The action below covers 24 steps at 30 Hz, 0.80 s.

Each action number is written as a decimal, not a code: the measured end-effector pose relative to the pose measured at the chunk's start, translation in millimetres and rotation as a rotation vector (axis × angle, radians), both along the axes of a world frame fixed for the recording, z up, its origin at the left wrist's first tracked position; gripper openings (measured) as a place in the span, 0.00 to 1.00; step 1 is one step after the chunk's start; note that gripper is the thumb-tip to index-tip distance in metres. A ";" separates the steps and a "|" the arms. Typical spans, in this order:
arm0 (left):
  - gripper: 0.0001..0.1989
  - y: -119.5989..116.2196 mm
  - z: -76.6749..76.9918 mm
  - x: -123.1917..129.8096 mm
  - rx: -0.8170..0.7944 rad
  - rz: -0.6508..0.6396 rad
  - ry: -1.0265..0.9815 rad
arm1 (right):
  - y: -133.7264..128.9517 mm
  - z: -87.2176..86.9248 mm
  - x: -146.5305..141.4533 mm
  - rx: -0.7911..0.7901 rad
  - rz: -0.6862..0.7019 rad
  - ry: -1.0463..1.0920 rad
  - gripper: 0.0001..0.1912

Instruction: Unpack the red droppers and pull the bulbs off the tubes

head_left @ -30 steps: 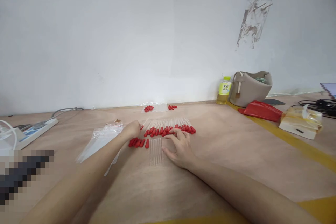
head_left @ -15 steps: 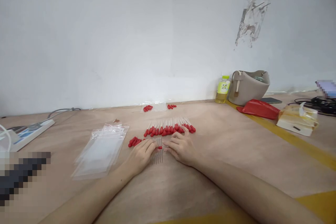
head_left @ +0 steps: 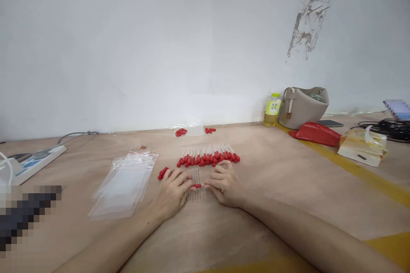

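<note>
Facing each other across a narrow gap above the brown-covered counter [head_left: 243,239], the hands sit low, forearms slanting in from 7 and 4 o'clock. The left hand [head_left: 174,187] is palm down, fingers curled, thumb and forefinger pinching a small red rounded bulb [head_left: 197,186]. The right hand [head_left: 226,184] is half curled, thumb and fingertips closed on a thin clear tube [head_left: 203,185] at the bulb's 3 o'clock end; how far the two are joined is too small to tell. Slender clear tubes [head_left: 194,196] lie side by side beneath, running 12 to 6 o'clock. Loose red bulbs [head_left: 162,173] lie at the left hand's 11 o'clock, red-bulbed clear droppers [head_left: 208,158] in a row at 1, flat clear plastic bags [head_left: 123,185] at 9.
</note>
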<state>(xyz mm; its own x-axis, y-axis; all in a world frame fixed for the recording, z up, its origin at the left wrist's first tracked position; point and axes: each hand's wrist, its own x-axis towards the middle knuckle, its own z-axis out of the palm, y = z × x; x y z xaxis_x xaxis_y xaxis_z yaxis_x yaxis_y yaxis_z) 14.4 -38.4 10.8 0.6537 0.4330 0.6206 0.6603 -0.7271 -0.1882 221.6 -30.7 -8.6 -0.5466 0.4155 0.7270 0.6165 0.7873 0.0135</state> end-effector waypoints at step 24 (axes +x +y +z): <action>0.11 -7.4 0.2 -1.2 -0.258 -0.063 -0.180 | -10.2 6.8 1.8 0.158 -0.040 0.023 0.08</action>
<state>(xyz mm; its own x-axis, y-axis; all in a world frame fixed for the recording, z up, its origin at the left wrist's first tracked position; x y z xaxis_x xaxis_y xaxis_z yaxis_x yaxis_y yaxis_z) 13.3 -45.7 10.9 0.5744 0.5530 0.6035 0.6181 -0.7764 0.1232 223.3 -40.9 -1.8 -0.5144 0.3161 0.7972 0.6491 0.7510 0.1211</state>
